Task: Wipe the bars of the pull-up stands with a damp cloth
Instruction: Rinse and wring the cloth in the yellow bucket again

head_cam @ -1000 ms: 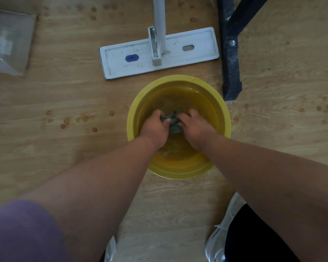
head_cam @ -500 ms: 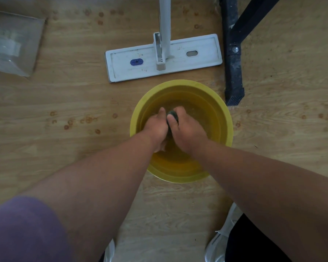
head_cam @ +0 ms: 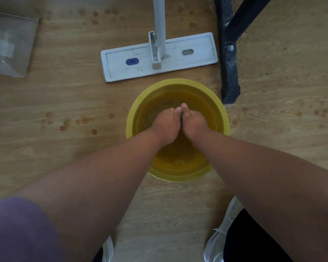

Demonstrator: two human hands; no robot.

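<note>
Yellow basin point(head_cam: 133, 118) of water, both hands inside, perhaps clenched

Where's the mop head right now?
Head view, upper centre: the white mop head lies flat on the floor just beyond the yellow basin, left of the black stand foot.

The basin point(head_cam: 130, 118) is yellow, its water amber. Beyond it lies a white mop head point(head_cam: 197, 52) with a blue oval mark point(head_cam: 132, 61). Right of the basin stands a black stand foot point(head_cam: 229, 72). The floor point(head_cam: 64, 95) is tan woodgrain dotted with rusty ring stains point(head_cam: 84, 120).
</note>
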